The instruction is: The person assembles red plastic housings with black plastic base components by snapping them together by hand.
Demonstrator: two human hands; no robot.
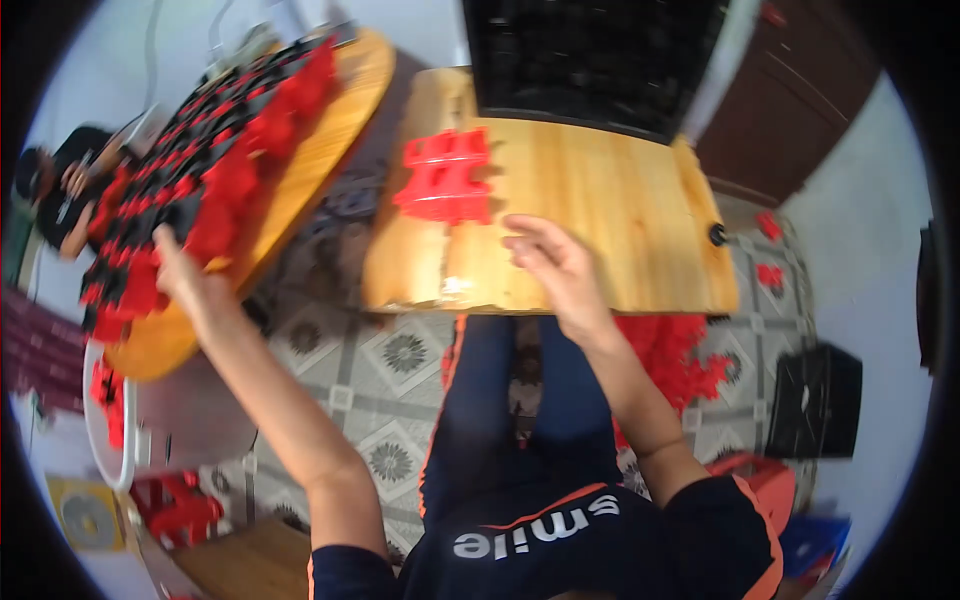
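On the table (610, 220), red parts (445, 180) lie at ten o'clock from the nearer right hand (562, 272), empty with fingers apart; left hand (188, 275), by the pile (215, 170), I cannot tell.

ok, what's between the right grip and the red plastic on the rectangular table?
Just a narrow strip of bare wooden tabletop, seen in the head view; the right grip shows apart from the red plastic.

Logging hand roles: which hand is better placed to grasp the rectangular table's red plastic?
Likely the right hand: it's nearer the red plastic; the left hand is at the other table.
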